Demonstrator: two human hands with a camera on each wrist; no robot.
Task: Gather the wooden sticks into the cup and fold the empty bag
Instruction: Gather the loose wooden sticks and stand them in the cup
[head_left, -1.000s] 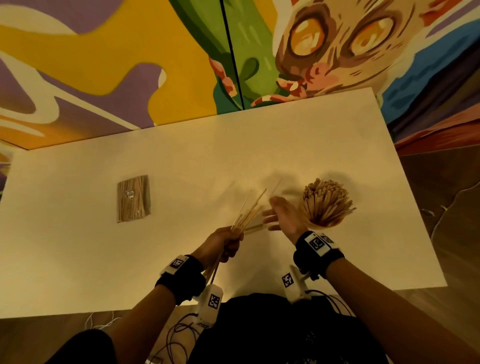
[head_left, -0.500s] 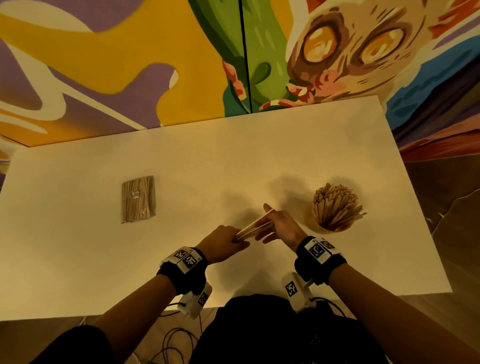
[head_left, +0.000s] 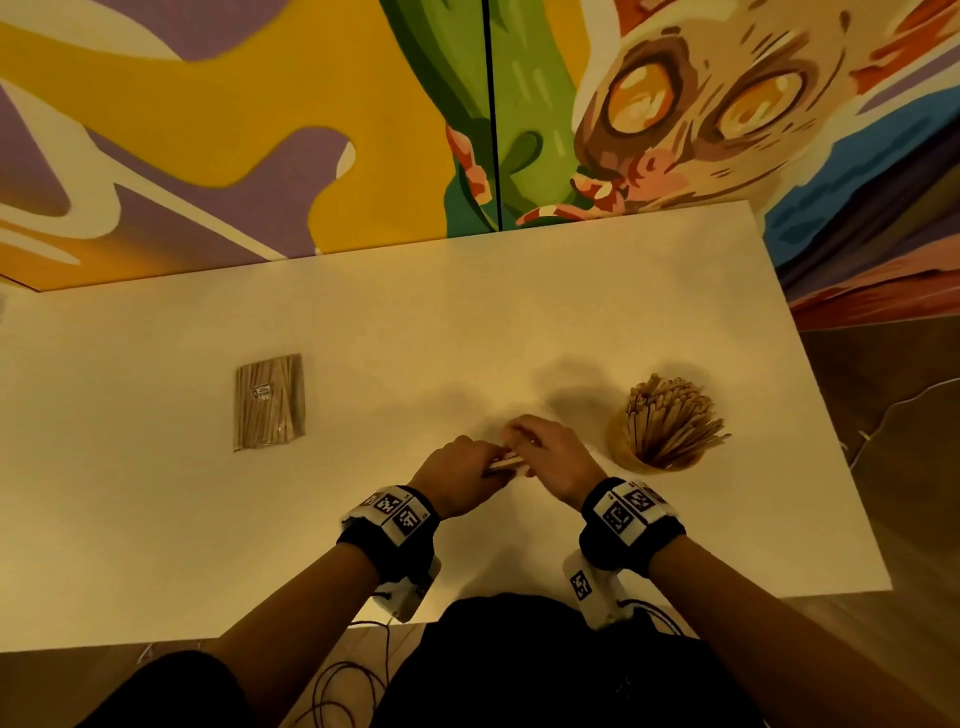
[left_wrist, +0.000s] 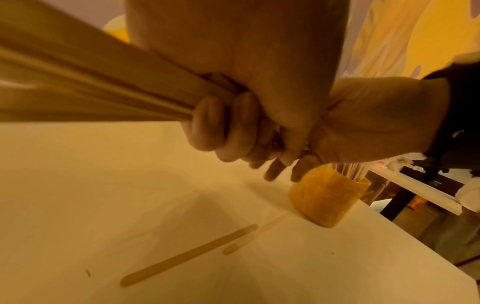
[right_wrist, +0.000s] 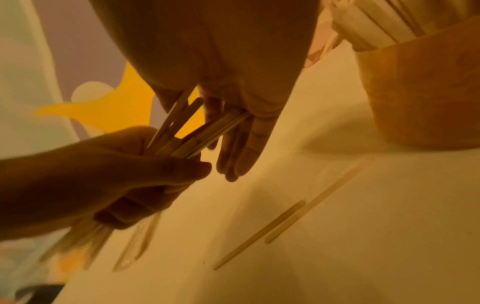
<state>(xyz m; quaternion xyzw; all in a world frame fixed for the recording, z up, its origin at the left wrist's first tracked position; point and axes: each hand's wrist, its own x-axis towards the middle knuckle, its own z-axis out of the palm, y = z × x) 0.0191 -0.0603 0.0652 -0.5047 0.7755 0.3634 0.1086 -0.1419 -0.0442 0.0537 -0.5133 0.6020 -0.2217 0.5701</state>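
Observation:
My left hand (head_left: 460, 480) grips a bundle of wooden sticks (head_left: 506, 462) low over the white table (head_left: 363, 322). In the left wrist view its fingers curl tightly round the sticks (left_wrist: 103, 86). My right hand (head_left: 553, 457) meets the bundle's far ends, fingers (right_wrist: 241, 144) straight and pointing down, with the stick ends (right_wrist: 207, 131) against its palm. An orange cup (head_left: 660, 431) packed with sticks stands just right of the hands. Two loose sticks (left_wrist: 189, 255) (left_wrist: 257, 234) lie on the table near the cup (left_wrist: 330, 197). A clear bag (head_left: 269, 400) holding sticks lies flat at the left.
A painted wall (head_left: 260, 130) runs along the table's far edge. The right table edge (head_left: 831, 415) is close to the cup, with wooden floor beyond. Cables hang below the near edge.
The left hand has lowered the fanned, upright sticks to nearly level. The right hand has moved left from the cup onto the stick ends, so the hands now meet.

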